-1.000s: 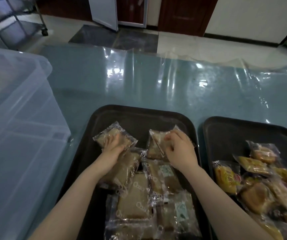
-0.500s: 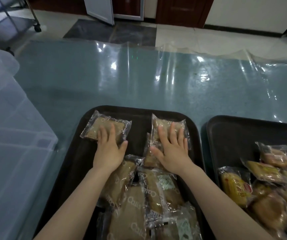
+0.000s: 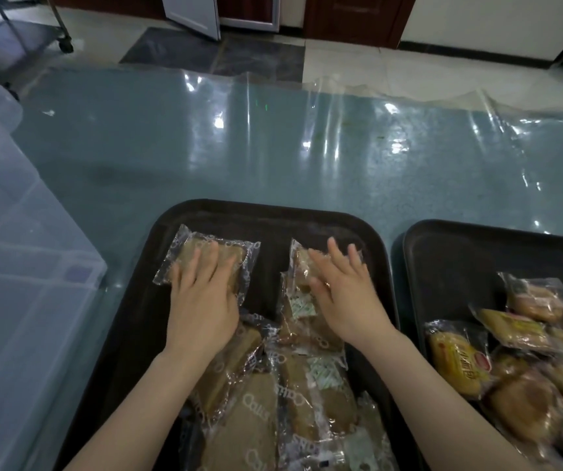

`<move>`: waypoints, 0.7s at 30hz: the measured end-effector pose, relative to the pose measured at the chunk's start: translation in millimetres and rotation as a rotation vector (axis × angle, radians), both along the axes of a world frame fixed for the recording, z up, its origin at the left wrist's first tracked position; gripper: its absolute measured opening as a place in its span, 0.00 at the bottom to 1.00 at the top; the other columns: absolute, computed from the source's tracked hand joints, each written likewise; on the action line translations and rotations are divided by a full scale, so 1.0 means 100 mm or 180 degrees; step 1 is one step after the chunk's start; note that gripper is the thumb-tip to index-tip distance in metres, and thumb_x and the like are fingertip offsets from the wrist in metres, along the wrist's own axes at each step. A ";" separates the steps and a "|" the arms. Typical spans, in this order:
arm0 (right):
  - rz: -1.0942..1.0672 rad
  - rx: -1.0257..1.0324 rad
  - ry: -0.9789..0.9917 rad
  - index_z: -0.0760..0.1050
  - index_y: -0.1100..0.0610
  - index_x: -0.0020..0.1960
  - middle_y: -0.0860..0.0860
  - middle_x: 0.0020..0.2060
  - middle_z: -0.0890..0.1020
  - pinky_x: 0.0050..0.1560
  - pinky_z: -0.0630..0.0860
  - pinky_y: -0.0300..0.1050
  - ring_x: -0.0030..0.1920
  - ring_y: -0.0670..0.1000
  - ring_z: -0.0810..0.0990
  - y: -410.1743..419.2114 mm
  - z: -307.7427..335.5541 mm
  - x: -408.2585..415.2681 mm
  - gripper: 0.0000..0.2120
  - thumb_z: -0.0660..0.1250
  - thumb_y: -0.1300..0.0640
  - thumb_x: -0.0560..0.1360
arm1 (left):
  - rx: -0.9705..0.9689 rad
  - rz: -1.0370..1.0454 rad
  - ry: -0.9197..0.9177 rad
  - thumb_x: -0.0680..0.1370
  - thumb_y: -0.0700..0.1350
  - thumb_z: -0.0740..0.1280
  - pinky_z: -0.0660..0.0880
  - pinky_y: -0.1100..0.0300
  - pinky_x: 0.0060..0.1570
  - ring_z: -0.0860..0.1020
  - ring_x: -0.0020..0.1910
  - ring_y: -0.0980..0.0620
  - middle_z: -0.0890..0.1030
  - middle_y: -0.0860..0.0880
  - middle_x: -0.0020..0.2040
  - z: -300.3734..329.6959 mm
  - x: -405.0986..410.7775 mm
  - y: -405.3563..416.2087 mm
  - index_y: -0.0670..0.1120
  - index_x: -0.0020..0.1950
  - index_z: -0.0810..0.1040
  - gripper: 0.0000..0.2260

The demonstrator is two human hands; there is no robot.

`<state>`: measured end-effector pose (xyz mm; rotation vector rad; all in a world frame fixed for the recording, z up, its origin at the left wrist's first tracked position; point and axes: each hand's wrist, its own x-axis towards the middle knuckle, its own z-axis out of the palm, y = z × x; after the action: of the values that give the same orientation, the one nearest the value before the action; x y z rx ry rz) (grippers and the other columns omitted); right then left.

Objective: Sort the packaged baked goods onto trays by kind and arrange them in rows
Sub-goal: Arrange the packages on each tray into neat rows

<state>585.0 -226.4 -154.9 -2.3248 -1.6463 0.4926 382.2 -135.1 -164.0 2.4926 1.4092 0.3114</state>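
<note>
A teal tabletop [image 3: 307, 158], covered by a glossy clear film, fills most of the view. A translucent plastic bin [image 3: 18, 283] is seen at 9 o'clock. A dark tray [image 3: 273, 215] lies at 6 o'clock, and a second dark tray [image 3: 460, 253] lies just beside it at 4 o'clock.

On the first tray, a heap of clear-wrapped brown pastries [image 3: 273, 402] occupies the near half. Two packets are set apart at the far end: a flat packet [image 3: 184, 253] towards 11 o'clock and a second packet [image 3: 302, 263] towards 12 o'clock, with bare tray between them.

The left hand [image 3: 201, 300] is laid flat on the first packet, fingers straight and spread (nothing is gripped). The right hand [image 3: 344, 294] is likewise laid on the second packet, fingers extended and slightly splayed, its grip open.

On the second tray, a mixed pile of yellow and golden wrapped buns [image 3: 518, 368] is gathered at the near right.
</note>
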 end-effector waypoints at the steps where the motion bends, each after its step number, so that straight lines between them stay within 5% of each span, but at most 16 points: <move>1: 0.0126 -0.0245 0.0121 0.46 0.36 0.76 0.45 0.76 0.40 0.71 0.34 0.58 0.72 0.56 0.30 -0.01 -0.03 -0.02 0.26 0.49 0.40 0.80 | -0.0231 -0.0017 0.0101 0.79 0.50 0.52 0.38 0.46 0.72 0.41 0.75 0.47 0.47 0.50 0.78 -0.02 0.00 0.00 0.57 0.77 0.50 0.26; 8: 0.0429 -0.0701 0.0462 0.39 0.29 0.72 0.38 0.72 0.32 0.64 0.29 0.56 0.68 0.58 0.24 -0.01 -0.13 0.03 0.33 0.43 0.25 0.69 | -0.1109 -0.0111 0.0559 0.80 0.54 0.50 0.33 0.43 0.68 0.31 0.73 0.42 0.33 0.54 0.76 -0.20 0.03 0.08 0.62 0.75 0.41 0.27; 18: 0.0341 -0.0603 -0.0149 0.37 0.33 0.73 0.45 0.74 0.31 0.63 0.24 0.59 0.67 0.60 0.20 0.54 -0.37 0.22 0.33 0.43 0.28 0.72 | -0.1285 -0.0131 0.0642 0.80 0.55 0.51 0.34 0.41 0.69 0.32 0.73 0.39 0.34 0.53 0.76 -0.19 0.42 0.46 0.61 0.76 0.40 0.28; 21: 0.0372 -0.0494 -0.0272 0.34 0.33 0.73 0.45 0.74 0.30 0.63 0.23 0.58 0.68 0.59 0.20 0.47 -0.44 0.20 0.34 0.42 0.27 0.71 | -0.1659 -0.0018 0.0145 0.79 0.48 0.54 0.29 0.43 0.66 0.28 0.71 0.42 0.33 0.53 0.76 -0.20 0.52 0.48 0.61 0.76 0.41 0.30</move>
<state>605.2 -179.3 -199.0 -2.3988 -1.8533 0.5712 433.8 -86.7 -184.2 2.0836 1.2951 -0.1071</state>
